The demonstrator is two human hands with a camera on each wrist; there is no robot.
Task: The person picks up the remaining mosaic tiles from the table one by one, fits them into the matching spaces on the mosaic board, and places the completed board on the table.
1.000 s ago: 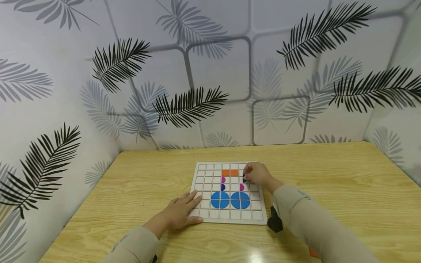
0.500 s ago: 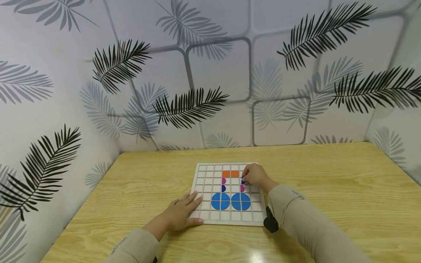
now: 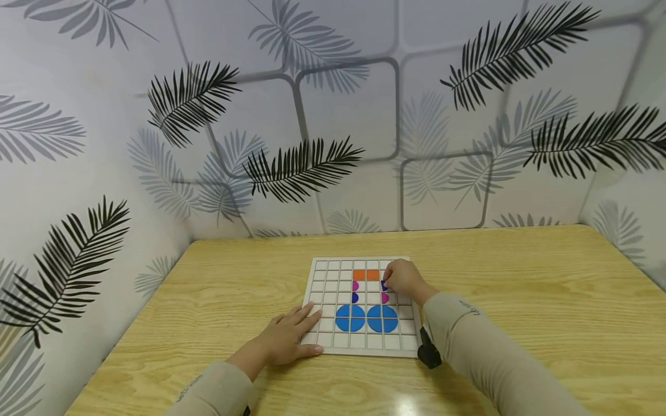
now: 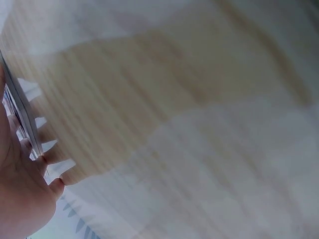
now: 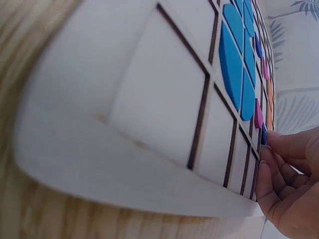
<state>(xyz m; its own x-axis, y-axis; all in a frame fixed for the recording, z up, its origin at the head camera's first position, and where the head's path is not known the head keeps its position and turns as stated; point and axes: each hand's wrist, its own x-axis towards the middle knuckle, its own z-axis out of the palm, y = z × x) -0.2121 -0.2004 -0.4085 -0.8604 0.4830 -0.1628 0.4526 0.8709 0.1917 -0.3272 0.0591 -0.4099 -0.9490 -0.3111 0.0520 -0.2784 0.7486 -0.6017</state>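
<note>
A white grid board (image 3: 333,341) lies flat on the table. My left hand (image 3: 285,338) rests on its left edge with fingers spread; the left wrist view catches this hand only at its left border. At the board's right side, my right hand (image 3: 407,279) pinches a small dark blue half-round tile (image 5: 264,134) between thumb and forefinger, in a cell just above a pink half-round tile (image 5: 258,114). Its fingers partly hide the tile. Two blue circles of quarter pieces (image 3: 351,318) sit lower on the grid, and two orange squares (image 3: 366,274) near the top.
The wooden table (image 3: 499,271) extends on all sides of the board. Behind it stands a wall (image 3: 359,115) with a leaf pattern. Another pink half-round tile (image 3: 355,286) and a dark blue one (image 3: 355,297) sit in the grid's middle column.
My right hand has shifted slightly left and settled with the dark blue tile at its cell. The left hand has stayed in place. An orange piece by the right forearm is no longer visible.
</note>
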